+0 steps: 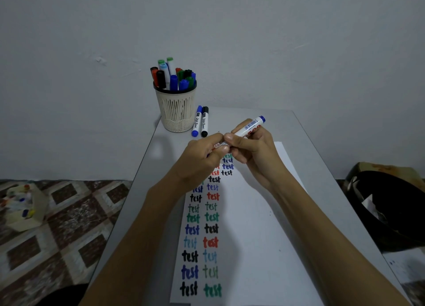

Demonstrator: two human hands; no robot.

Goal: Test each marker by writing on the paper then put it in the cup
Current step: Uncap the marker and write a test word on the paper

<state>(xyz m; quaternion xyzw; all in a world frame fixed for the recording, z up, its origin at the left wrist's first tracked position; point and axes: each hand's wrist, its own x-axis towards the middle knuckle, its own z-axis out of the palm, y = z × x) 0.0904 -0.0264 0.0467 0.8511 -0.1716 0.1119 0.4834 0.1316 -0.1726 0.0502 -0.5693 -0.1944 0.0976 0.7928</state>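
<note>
1. The marker (247, 126) is held in the air over the far end of the paper (253, 236). Its long axis runs from 8 o'clock to 2 o'clock, with the blue butt end at 2 o'clock.
2. The right hand (250, 149) has its fingers and thumb curled round the white barrel. The left hand (202, 151) pinches the 8 o'clock end with curled fingers that hide it, so I cannot tell whether the cap is on or off.
3. The cup (177, 114) stands at 11 o'clock from the hands, near the bench's (322, 179) far left corner, and is crowded with markers. The left hand is nearer to it.
4. A blue marker (196, 121) and a black marker (204, 122) lie side by side just at 3 o'clock of the cup, pointing 12 to 6. A straight reach to the cup would likely pass over them.
5. Two columns of "test" fill the paper's left part. The bare sheet at 3 o'clock of them looks like the open room for writing.
6. The cup sits close to the bench's left edge, so a hard drop could nudge it floorward.
</note>
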